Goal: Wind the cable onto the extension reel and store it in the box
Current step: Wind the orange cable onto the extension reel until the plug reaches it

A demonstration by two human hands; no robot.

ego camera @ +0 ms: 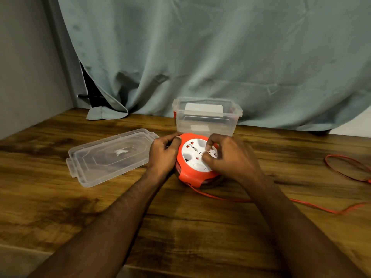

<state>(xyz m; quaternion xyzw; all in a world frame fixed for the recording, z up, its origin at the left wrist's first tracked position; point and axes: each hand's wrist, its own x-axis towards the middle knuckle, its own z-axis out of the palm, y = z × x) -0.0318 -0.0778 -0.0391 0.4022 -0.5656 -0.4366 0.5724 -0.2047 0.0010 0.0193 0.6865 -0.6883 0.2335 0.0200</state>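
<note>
A round red extension reel (189,176) with a white socket face lies flat on the wooden table (180,227). My left hand (163,154) grips its left rim. My right hand (230,157) pinches a small white winding handle on the socket face. A thin red cable (313,206) leaves the reel's front edge, runs right across the table and loops near the right edge. The clear plastic box (206,119) stands open just behind the reel.
The box's clear lid (108,157) lies flat to the left of the reel. A grey-green curtain (200,57) hangs behind the table. A grey wall closes the left side.
</note>
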